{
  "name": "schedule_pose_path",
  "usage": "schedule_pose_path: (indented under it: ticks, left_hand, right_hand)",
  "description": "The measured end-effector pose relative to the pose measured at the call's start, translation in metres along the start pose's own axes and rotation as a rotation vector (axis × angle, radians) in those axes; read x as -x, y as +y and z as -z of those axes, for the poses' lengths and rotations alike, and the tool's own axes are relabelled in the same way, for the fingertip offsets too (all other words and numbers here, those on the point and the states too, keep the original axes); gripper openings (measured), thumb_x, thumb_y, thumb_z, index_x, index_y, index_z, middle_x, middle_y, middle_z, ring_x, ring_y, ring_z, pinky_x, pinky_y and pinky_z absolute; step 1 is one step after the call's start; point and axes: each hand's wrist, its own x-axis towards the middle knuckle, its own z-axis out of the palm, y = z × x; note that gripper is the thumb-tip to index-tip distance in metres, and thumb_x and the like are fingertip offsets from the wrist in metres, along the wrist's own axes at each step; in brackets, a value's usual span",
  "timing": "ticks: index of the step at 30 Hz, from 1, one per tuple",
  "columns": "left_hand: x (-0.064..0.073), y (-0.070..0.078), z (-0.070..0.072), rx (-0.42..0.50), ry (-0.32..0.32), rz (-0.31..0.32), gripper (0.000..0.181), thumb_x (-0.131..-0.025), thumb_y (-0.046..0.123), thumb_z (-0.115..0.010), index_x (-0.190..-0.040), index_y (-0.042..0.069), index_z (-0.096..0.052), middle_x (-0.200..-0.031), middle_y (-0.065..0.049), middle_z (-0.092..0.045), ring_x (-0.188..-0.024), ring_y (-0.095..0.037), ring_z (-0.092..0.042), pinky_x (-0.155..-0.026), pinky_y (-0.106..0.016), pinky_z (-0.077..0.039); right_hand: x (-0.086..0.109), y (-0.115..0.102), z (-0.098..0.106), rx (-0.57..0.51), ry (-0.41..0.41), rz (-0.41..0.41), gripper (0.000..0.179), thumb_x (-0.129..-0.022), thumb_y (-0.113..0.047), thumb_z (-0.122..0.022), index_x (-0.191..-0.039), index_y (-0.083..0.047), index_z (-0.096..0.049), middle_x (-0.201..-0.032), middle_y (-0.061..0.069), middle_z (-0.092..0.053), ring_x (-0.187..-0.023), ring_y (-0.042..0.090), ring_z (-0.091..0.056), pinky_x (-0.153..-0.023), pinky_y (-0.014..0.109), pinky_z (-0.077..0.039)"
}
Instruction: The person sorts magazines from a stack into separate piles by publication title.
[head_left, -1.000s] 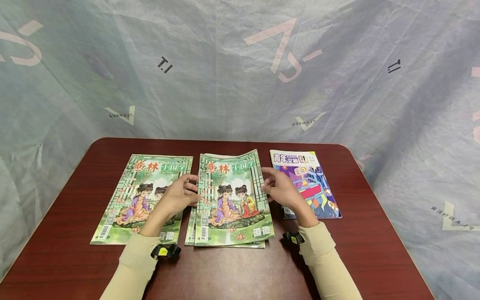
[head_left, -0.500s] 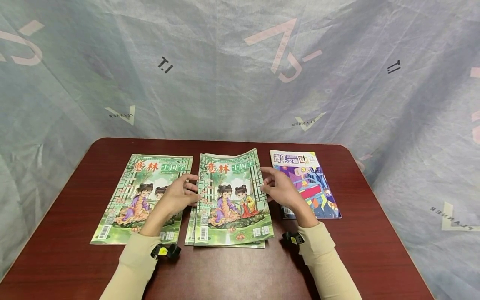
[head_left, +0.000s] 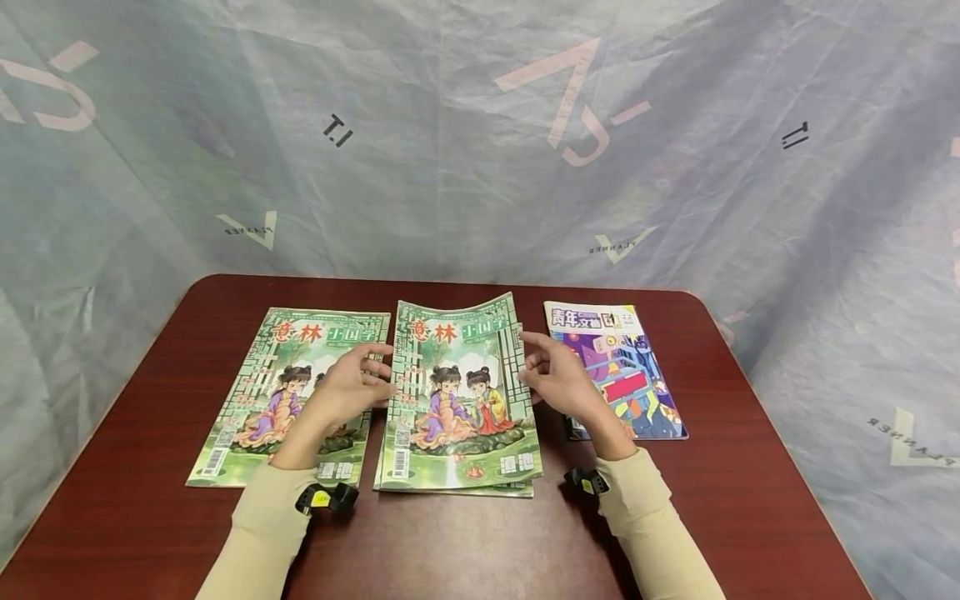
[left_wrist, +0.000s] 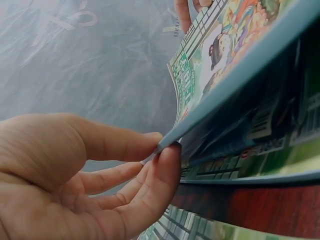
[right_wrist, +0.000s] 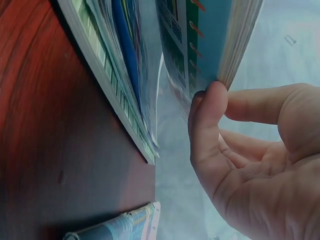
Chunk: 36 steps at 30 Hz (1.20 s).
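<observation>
Raised magazine is hovering over lower magazine on table, between left hand and right hand. Leftmost magazine is lying left of both, rightmost magazine right, each partly behind nearer hand. Cloth is hanging behind table.

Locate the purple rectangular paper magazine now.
In the head view, the purple rectangular paper magazine lies on the glossy dark red table, partly behind the right hand, right of the raised green rectangular paper magazine.

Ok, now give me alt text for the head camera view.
A person's left grip and right grip hold a green illustrated magazine by its side edges, over another green magazine on a dark red table. A similar magazine lies at left, a purple one at right.
</observation>
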Motion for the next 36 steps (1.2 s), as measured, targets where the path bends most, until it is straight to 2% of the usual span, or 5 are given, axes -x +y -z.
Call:
schedule_pose_path:
  ticks: [11, 19, 24, 29, 36]
  left_hand:
    - [0.003, 0.002, 0.012, -0.022, 0.014, -0.010, 0.069, -0.102, -0.006, -0.070, -0.165, -0.005, -0.041, -0.133, -0.029, -0.058, -0.106, -0.030, -0.067, -0.084, -0.041, -0.064]
    - [0.009, 0.005, 0.025, -0.052, 0.027, -0.038, 0.070, -0.102, -0.005, -0.069, -0.166, -0.004, -0.039, -0.136, -0.030, -0.056, -0.108, -0.032, -0.066, -0.085, -0.043, -0.064]
    - [0.014, 0.009, 0.032, -0.048, 0.049, -0.031, 0.070, -0.104, -0.004, -0.069, -0.168, -0.001, -0.039, -0.140, -0.030, -0.055, -0.111, -0.032, -0.066, -0.087, -0.042, -0.065]
    - [0.020, 0.012, 0.043, -0.066, 0.074, -0.040, 0.071, -0.104, -0.002, -0.069, -0.168, 0.001, -0.039, -0.146, -0.032, -0.056, -0.121, -0.039, -0.065, -0.088, -0.040, -0.065]
    - [0.026, 0.011, 0.058, -0.068, 0.100, -0.049, 0.072, -0.105, -0.003, -0.066, -0.170, -0.001, -0.036, -0.148, -0.034, -0.053, -0.124, -0.042, -0.063, -0.084, -0.037, -0.063]
  right_hand:
    - [0.000, -0.003, -0.015, -0.035, 0.031, 0.033, 0.064, -0.107, 0.007, -0.065, -0.166, 0.004, -0.043, -0.102, 0.016, -0.059, -0.083, 0.028, -0.065, -0.066, 0.057, -0.064]
    - [-0.002, -0.012, -0.023, -0.075, 0.054, 0.065, 0.067, -0.104, 0.010, -0.065, -0.167, 0.003, -0.044, -0.099, 0.016, -0.062, -0.079, 0.024, -0.066, -0.061, 0.043, -0.064]
    - [-0.005, -0.019, -0.029, -0.086, 0.062, 0.085, 0.067, -0.105, 0.009, -0.065, -0.168, 0.002, -0.043, -0.101, 0.018, -0.062, -0.082, 0.026, -0.066, -0.063, 0.051, -0.064]
    - [-0.006, -0.026, -0.038, -0.100, 0.081, 0.090, 0.068, -0.105, 0.008, -0.067, -0.168, -0.002, -0.045, -0.104, 0.017, -0.063, -0.085, 0.030, -0.068, -0.069, 0.056, -0.064]
    - [-0.009, -0.032, -0.056, -0.086, 0.122, 0.113, 0.065, -0.105, 0.006, -0.069, -0.166, -0.002, -0.049, -0.104, 0.016, -0.066, -0.087, 0.027, -0.071, -0.070, 0.039, -0.061]
